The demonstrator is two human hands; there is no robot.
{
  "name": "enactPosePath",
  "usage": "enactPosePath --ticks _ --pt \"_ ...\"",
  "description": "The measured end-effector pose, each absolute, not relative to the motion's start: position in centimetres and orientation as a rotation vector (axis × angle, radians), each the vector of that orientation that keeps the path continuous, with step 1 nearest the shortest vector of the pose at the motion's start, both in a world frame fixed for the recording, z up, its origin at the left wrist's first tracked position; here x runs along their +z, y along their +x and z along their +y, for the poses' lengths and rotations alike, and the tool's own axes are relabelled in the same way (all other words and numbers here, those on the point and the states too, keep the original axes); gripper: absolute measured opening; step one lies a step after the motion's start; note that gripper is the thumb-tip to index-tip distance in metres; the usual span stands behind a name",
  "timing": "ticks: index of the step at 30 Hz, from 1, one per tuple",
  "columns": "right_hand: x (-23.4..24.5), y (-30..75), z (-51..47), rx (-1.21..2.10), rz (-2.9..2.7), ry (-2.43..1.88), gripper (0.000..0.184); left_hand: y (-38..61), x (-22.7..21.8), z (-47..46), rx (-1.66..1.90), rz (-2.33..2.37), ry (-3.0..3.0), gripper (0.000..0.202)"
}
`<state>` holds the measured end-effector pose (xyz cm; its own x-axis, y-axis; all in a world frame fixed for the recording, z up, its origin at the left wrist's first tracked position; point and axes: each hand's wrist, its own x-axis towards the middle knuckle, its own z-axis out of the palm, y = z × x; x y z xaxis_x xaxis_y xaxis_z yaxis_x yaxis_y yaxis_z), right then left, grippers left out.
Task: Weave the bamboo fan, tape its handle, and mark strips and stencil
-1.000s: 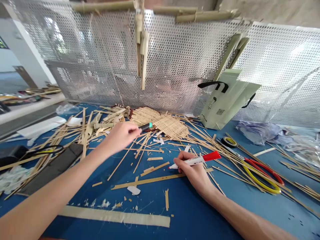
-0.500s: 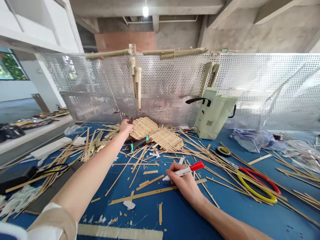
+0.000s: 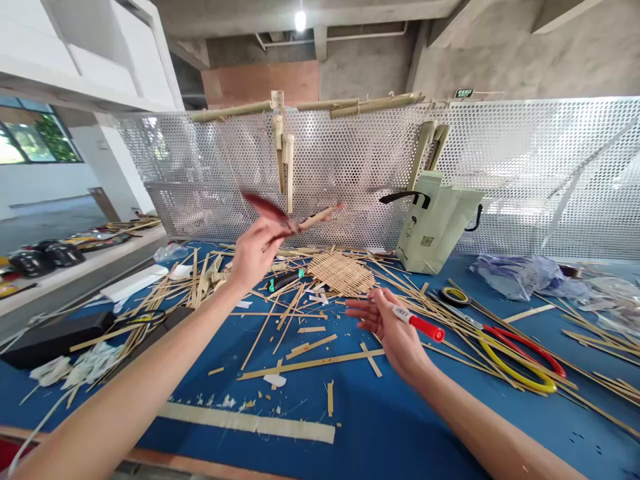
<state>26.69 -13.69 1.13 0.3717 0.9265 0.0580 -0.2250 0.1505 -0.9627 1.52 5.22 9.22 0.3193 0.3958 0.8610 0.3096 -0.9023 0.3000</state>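
A bare concrete wall (image 3: 500,53) tops my view; a perforated screen (image 3: 345,160) spans below it, behind a blue table (image 3: 370,427) strewn with bamboo strips (image 3: 310,365). Centre frame, the left hand (image 3: 254,259) pinches a blurred reddish-brown piece (image 3: 269,209), held high, probably clear of that litter. Right of centre, the right hand (image 3: 393,333) grips a red-capped marker (image 3: 419,324) by the thumb, fingers extended, which I guess leaves fingertips free.

The left hand (image 3: 256,257) lifts a blurred bamboo piece (image 3: 320,217) with dark red on it, perhaps a panel seen edge-on. The right hand (image 3: 395,333) holds a red-capped marker (image 3: 418,324) over the blue surface (image 3: 390,427), near a woven mat (image 3: 341,271) and loose strips (image 3: 320,360).
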Motion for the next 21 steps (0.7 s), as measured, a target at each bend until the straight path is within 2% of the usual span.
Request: enactPosePath --ticks 4,7,9,11,13,15,17,19,21 --pt "1.7 28.6 -13.0 0.940 -0.743 -1.077 0.051 1.0 5.2 -1.9 1.389 0.198 2.793 0.010" --pt "1.7 29.1 -12.9 0.846 -0.754 -1.121 0.057 1.1 2.8 -5.4 1.336 -0.207 3.066 0.020" --pt "1.6 29.0 -13.2 0.809 -0.760 -1.130 0.061 0.9 2.1 -6.9 1.273 -0.333 3.210 0.022" --pt "1.5 28.8 -13.4 0.818 -0.776 -1.139 0.063 0.1 2.0 -7.4 1.061 -0.388 3.284 0.024" --pt "1.4 28.6 -13.6 0.847 -0.805 -1.161 0.060 -0.9 2.2 -7.0 0.899 -0.399 3.268 0.035" --pt "1.0 28.6 -13.5 0.882 -0.843 -1.187 0.055 -1.8 2.4 -5.5 1.061 -0.181 3.123 0.044" --pt "0.3 28.3 -13.3 0.900 -0.882 -1.206 0.053 -2.0 2.3 -3.5 1.315 0.340 2.811 0.046" --pt "-0.5 27.9 -13.0 0.892 -0.923 -1.213 0.051 -1.5 2.0 -1.6 1.172 0.835 2.433 0.049" --pt "-1.3 27.2 -12.8 0.878 -0.964 -1.216 0.049 -0.7 1.6 -0.4 0.872 0.977 2.038 0.061"
